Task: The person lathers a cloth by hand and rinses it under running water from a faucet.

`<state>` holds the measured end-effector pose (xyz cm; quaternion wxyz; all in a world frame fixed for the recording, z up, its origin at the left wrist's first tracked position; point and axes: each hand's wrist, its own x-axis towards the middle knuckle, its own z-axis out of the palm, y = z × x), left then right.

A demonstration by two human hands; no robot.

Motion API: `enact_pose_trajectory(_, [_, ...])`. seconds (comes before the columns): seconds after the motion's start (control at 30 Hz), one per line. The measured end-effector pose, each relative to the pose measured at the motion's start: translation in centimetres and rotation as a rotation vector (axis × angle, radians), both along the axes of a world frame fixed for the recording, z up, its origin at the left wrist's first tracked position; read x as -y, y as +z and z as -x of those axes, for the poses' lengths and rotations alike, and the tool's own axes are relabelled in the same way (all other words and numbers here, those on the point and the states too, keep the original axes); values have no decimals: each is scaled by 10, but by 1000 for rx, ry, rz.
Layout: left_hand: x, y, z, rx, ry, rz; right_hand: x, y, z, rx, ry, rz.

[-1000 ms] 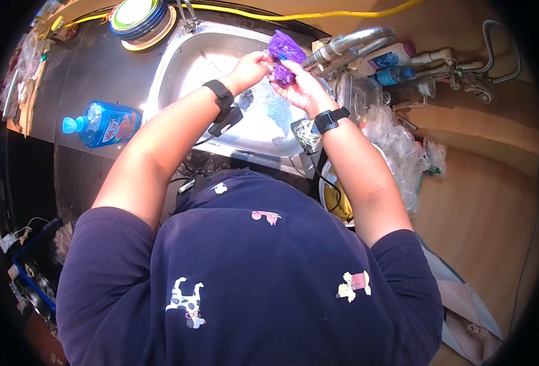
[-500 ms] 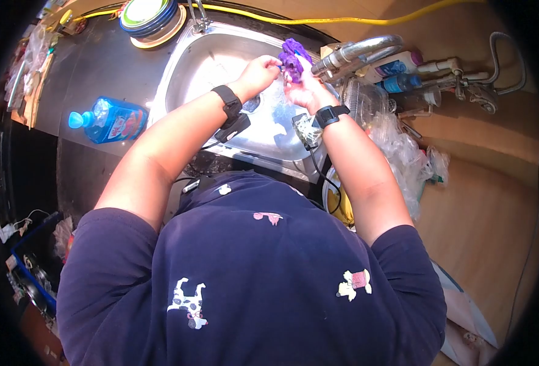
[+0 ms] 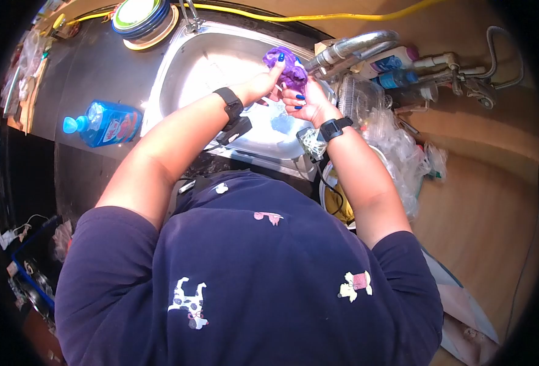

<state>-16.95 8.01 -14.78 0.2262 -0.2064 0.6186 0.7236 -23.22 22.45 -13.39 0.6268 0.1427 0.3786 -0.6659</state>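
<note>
Both my hands are closed on a bunched purple cloth [image 3: 288,64] above the steel sink [image 3: 187,70]. My left hand [image 3: 264,84] grips its left side, the thumb with a blue nail lying on top. On the lower right side, the fingers of my right hand [image 3: 306,102] curl round the cloth. The faucet [image 3: 349,49] reaches in from the right, close to the cloth. Sunlight glares off the sink basin, so its bottom is hard to make out.
On the dark counter [image 3: 74,73] left of the sink lies a blue dish soap bottle [image 3: 112,124]. Stacked plates [image 3: 140,21] stand at the back left. Plastic bags [image 3: 391,143] and a clear plastic container [image 3: 361,97] crowd the right side. A yellow hose [image 3: 281,17] runs along the back.
My left hand has come onto the purple cloth, its thumb now on top. The cloth has shifted slightly down and is more bunched; my right hand has turned so its fingernails show.
</note>
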Motion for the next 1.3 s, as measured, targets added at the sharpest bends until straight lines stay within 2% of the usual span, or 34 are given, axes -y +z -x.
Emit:
enact_pose_trajectory(0.03, [-7, 12, -2, 29, 21, -39, -2, 1, -1, 26, 1, 16])
enact_pose_trajectory(0.17, [-19, 5, 7, 85, -27, -275, -14, -1, -1, 28, 55, 92])
enact_pose_trajectory(0.33, [-33, 9, 8, 82, 74, -431, -17, 8, -4, -111, 78, -173])
enact_pose_trajectory(0.43, [-34, -4, 16, 61, 92, -400, -18, 1, -2, -210, 45, -262])
enact_pose_trajectory(0.47, [-37, -1, 15, 45, 167, -370, -17, 5, -1, -224, 73, -297])
enact_pose_trajectory(0.57, [-35, -6, 20, -53, 119, -306, -22, 1, 5, -255, 173, -254])
enact_pose_trajectory(0.67, [-34, -6, 22, -19, 299, -328, -21, -8, 0, -335, 33, -371])
enact_pose_trajectory(0.77, [-23, -12, 27, -13, 333, -436, -19, -6, 0, -387, 50, -416])
enact_pose_trajectory(0.8, [-22, -12, 28, 26, 378, -346, -23, -11, 1, -403, 48, -411])
enact_pose_trajectory(0.9, [-19, 3, 22, 31, 402, -387, -24, -12, -2, -474, 25, -469])
enact_pose_trajectory(1.0, [-21, 1, 19, 40, 380, -444, -25, -14, -3, -516, 29, -510])
enact_pose_trajectory(1.1, [-18, 1, 12, 77, 222, -426, -25, -16, -6, -590, 7, -543])
enact_pose_trajectory(1.3, [-14, 2, -9, 57, 108, -315, -25, -16, -5, -457, -79, -353])
